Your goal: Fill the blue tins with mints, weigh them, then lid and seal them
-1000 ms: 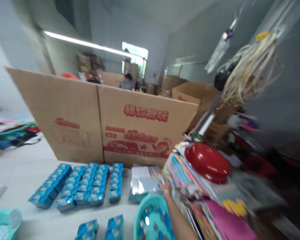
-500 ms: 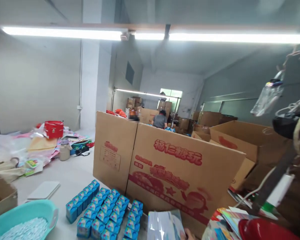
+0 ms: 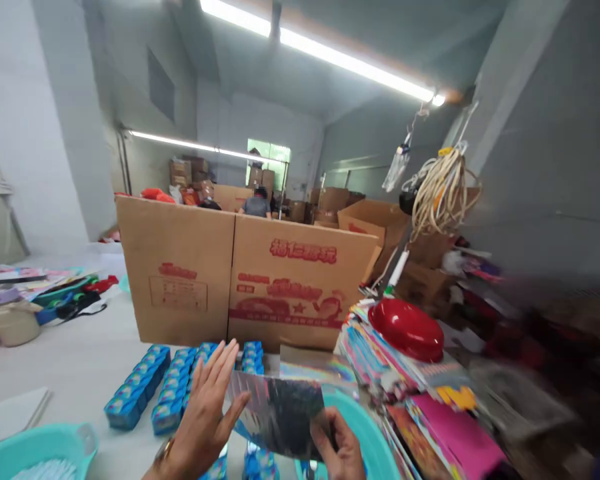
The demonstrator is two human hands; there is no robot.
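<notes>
My right hand (image 3: 337, 443) pinches the lower right edge of a shiny, mirror-like plastic sheet (image 3: 280, 410). To its left, my left hand (image 3: 207, 407) is raised with fingers stretched out. Its thumb comes close to the sheet's left edge; whether it touches I cannot tell. Rows of small blue boxes (image 3: 140, 387) stand on the table (image 3: 80, 353) behind and beneath the hands, partly covered by them. Another glossy sheet (image 3: 320, 367) lies behind the held one. Under my right hand is a turquoise basin (image 3: 375, 433), mostly hidden.
A tall cardboard panel (image 3: 180, 267) with red print stands behind the boxes. At right, a red bowl (image 3: 407, 328) rests on stacked colourful printed sheets (image 3: 450, 427). A second turquoise basin (image 3: 40, 437) with pale pieces sits lower left. Coiled cord (image 3: 443, 193) hangs at right.
The view has swung right and down. Both hands are now in sight over the boxes, and the shiny sheet has been lifted in my right hand.
</notes>
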